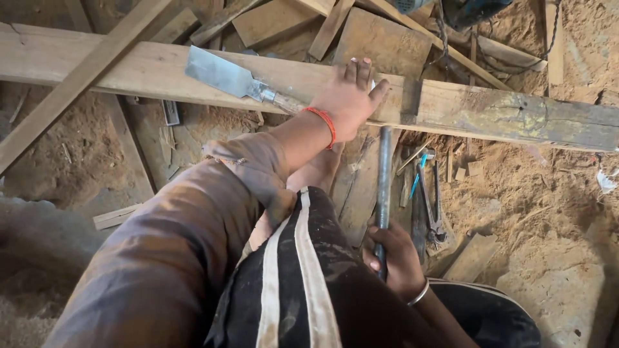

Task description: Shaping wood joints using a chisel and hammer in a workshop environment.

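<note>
- Lying at the far left: a slanted wooden batten [77,80], running from the upper middle down to the left edge, crossing over the long plank.
- Long plank [490,113]: 1 weathered board spanning the view from left to right, tilted slightly downward to the right, stained dark near its right end.
- Sawdust floor [71,154]: reddish-brown, loose, strewn with offcuts below the plank.
- Wide chisel [222,74]: flat steel blade lying on the plank, edge pointing upper left, handle end running under the left hand.
- Left sleeve [174,258]: brown, dusty, filling the lower left foreground.
- Left hand [351,96]: pressed palm-down on the plank, fingers fairly straight and lying together; it covers the chisel's handle end, but whether it grips the handle cannot be told. Orange band [324,122] at the wrist.
- Bare foot [316,171]: partly hidden just below the left forearm, resting near the plank's lower edge.
- Dark trouser leg [303,283]: black with 2 pale stripes, centre foreground.
- Metal rod [383,187]: dark, straight, nearly upright in the view, its top end touching the plank's lower edge just right of the left hand.
- Right hand [393,258]: fingers closed firmly around the rod's lower end. Silver bangle [419,295] at the wrist.
- Loose hand tools [425,193]: several slim ones on the sawdust, just right of the rod.
- Scrap boards [380,38]: piled beyond the plank, upper centre.
</note>
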